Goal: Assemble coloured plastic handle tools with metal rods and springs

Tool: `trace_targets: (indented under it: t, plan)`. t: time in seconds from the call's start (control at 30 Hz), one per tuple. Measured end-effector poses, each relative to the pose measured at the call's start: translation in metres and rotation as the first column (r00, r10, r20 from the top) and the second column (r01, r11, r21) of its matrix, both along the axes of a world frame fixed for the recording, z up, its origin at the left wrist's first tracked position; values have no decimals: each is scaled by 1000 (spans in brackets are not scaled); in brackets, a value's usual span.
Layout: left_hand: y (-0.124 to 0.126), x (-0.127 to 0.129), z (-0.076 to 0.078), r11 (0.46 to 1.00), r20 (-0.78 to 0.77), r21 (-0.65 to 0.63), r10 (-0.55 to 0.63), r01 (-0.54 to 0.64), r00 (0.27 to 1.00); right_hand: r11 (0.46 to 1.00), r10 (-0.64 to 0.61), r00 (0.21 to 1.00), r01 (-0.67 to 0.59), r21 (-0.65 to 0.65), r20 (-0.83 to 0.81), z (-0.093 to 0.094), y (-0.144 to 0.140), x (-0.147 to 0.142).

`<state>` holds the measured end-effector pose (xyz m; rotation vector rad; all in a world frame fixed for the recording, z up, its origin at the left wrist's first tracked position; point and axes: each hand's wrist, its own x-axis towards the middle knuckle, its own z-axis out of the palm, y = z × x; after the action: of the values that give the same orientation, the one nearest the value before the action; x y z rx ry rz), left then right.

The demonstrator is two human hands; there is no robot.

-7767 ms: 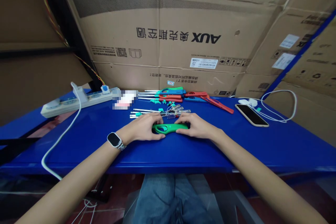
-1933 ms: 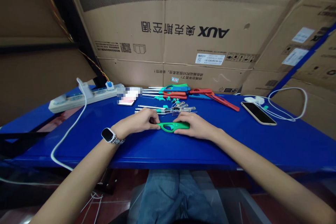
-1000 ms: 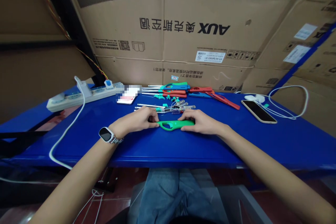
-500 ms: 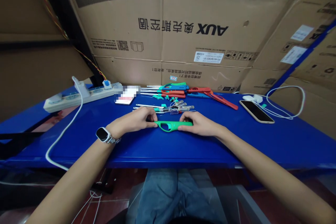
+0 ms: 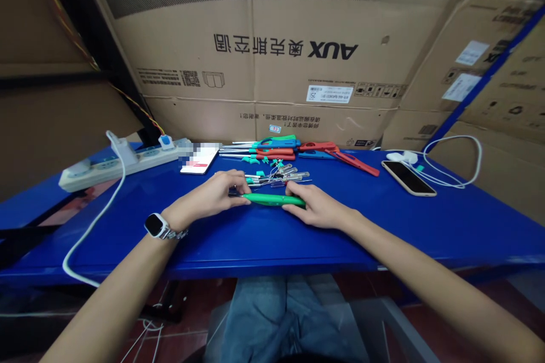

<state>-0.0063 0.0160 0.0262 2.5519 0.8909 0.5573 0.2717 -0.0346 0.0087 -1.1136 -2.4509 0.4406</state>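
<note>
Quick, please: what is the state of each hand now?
Left hand: closed on the left end of the green lighter handle.
Right hand: closed on its right end.

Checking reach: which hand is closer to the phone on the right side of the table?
Right. The right hand grips the green handle piece mid-table, well left of the phone; the left hand holds its other end, farther still.

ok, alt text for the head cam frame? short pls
Two bare hands, the left hand and the right hand, hold a green plastic handle by its ends on a blue table. Behind it lie loose metal rods and small parts, more coloured handles, a power strip at left and a phone at right, with cardboard boxes beyond.
</note>
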Motion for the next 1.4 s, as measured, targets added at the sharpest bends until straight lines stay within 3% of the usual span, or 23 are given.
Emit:
trace_targets:
  t: [0.27,0.4,0.5,0.57,0.6,0.67,0.73,0.83,0.97,1.1,1.27,1.4]
  plan:
    - [4,-3,-1,991,-25,128,-36,39,999,986,-110,962,75,146,248,-4,-3,-6]
    - [4,-1,1,959,47,283,-18,4,999,972,-189,957,152,177,218,-5,-3,-9]
    - [-5,3,8,849,241,461,162,-260,957,963,-242,961,221,154,131,-5,-3,-10]
    - [-10,8,11,743,426,464,290,-482,857,956,-278,959,270,117,61,-6,-3,-10]
    - [-12,12,12,734,484,412,326,-540,812,952,-296,955,293,94,23,-7,-2,-11]
    - [-11,20,10,828,496,219,361,-516,790,945,-322,945,324,48,-54,-9,-2,-13]
    - [-6,32,6,932,432,-68,349,-355,832,944,-326,938,330,15,-116,-11,-2,-18]
    - [3,49,1,943,493,-302,279,-139,824,955,-295,942,296,-18,-160,-13,-3,-31]
    - [9,61,4,903,646,-429,295,14,704,966,-251,949,234,-106,-191,-7,-1,-50]
    - [11,46,11,907,690,-419,287,42,664,984,-153,970,132,-120,-189,3,15,-61]
    - [12,20,14,962,566,-245,241,-118,788,963,-251,967,254,89,-49,7,50,-68]
    - [13,15,11,980,437,-97,196,-171,878,962,-195,975,168,213,111,5,69,-79]
